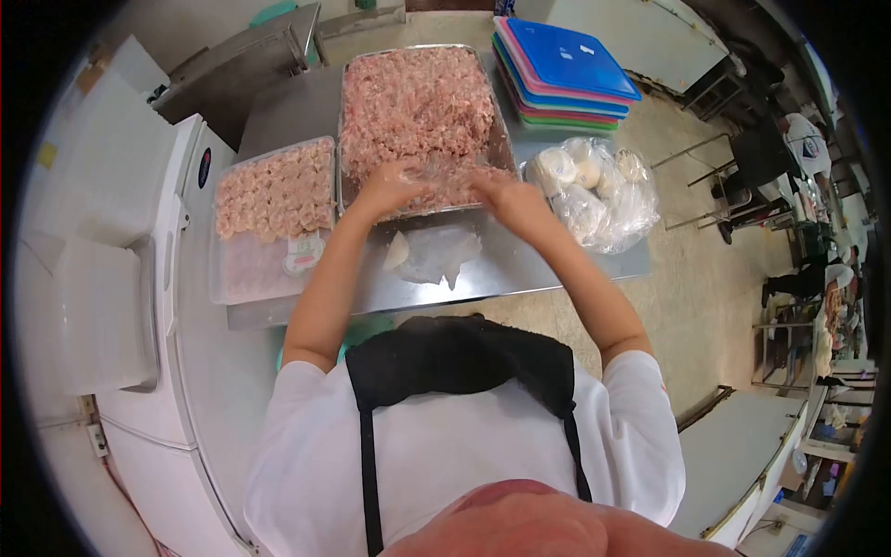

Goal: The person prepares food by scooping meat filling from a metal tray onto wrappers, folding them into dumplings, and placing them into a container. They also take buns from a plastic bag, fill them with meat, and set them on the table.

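A deep metal tray (513, 153) heaped with pinkish ground meat (418, 102) stands on the steel table. At its near end, my left hand (394, 186) has its fingers curled into the meat, with the fingertips partly hidden. Facing it, my right hand (506, 197) is bent over the near right part of the tray, its fingers closed on ground meat. Just below the tray lies a thin, whitish translucent sheet (434, 256), with a small pale wedge-shaped piece (397, 251) at its left.
On the left, a clear plastic tray (251, 269) holds rows of small meat-filled pieces (274, 190). Right of the meat are a clear bag of white dough balls (589, 186) and stacked coloured lids (571, 60). A white refrigerator (209, 278) borders the table (520, 269); people sit far right.
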The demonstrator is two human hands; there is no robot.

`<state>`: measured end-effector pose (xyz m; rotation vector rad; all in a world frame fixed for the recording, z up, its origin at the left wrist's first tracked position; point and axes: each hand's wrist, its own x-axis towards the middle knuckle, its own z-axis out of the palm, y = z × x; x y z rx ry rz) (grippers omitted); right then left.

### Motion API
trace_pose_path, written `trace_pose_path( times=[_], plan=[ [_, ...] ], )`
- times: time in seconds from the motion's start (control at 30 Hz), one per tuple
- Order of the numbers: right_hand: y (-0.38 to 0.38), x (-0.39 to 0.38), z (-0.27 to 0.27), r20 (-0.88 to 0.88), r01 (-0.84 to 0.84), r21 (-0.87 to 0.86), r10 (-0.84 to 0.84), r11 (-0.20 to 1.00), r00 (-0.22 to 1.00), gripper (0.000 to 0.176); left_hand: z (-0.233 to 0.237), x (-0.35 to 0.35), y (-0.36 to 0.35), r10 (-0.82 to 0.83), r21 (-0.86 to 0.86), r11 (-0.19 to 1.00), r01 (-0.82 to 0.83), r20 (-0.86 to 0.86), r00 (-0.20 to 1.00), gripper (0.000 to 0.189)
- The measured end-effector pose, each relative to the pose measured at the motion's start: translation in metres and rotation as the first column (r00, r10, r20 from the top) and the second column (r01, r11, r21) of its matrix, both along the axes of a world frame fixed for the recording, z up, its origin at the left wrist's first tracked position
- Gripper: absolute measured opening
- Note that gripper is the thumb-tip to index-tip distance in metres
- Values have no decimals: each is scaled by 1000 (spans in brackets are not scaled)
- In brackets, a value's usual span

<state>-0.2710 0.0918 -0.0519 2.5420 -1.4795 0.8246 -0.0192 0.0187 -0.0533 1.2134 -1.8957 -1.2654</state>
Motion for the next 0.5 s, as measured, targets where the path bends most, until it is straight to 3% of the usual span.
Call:
trace_pose_path(
  times=[0.03, 0.13, 0.17, 0.23, 0.27, 0.33, 0.43, 0.47, 0.5],
  plan=[
    [3, -7, 27, -360, 242, 265, -137, 934, 923, 22, -1, 0, 2, 28, 11, 1000, -29, 37, 999, 40],
    [-11, -35, 28, -462, 362, 460, -130, 811, 877, 24, 16, 13, 6, 77, 72, 994, -76, -14, 997, 39],
    [-5, -38, 32, -302, 293, 448, -166, 844, 939, 25, 25, 17, 14, 86, 108, 991, -79, -60, 994, 38],
    [9, -31, 76, 40, 165, 362, -192, 917, 980, 26, 49, 15, 24, 57, -320, 943, -89, -110, 992, 42],
    [14, -24, 90, 159, 57, 431, -138, 901, 977, 26, 56, 16, 28, 38, -516, 851, -98, -126, 991, 44],
    [22, -2, 105, 397, -173, 522, -59, 835, 916, 27, 61, 25, 32, -34, -454, 891, -6, -80, 996, 40],
    [18, 38, 73, 367, -355, 367, 217, 859, 904, 27, 74, 44, 33, -147, -399, 902, 165, 77, 986, 35],
    [18, 37, 77, 271, -295, 353, 205, 888, 941, 27, 77, 51, 33, -182, -381, 897, 225, 144, 973, 34],
    [17, 37, 89, 172, -238, 331, 189, 913, 967, 27, 72, 57, 37, -120, -332, 931, 151, 114, 986, 36]
  ],
)
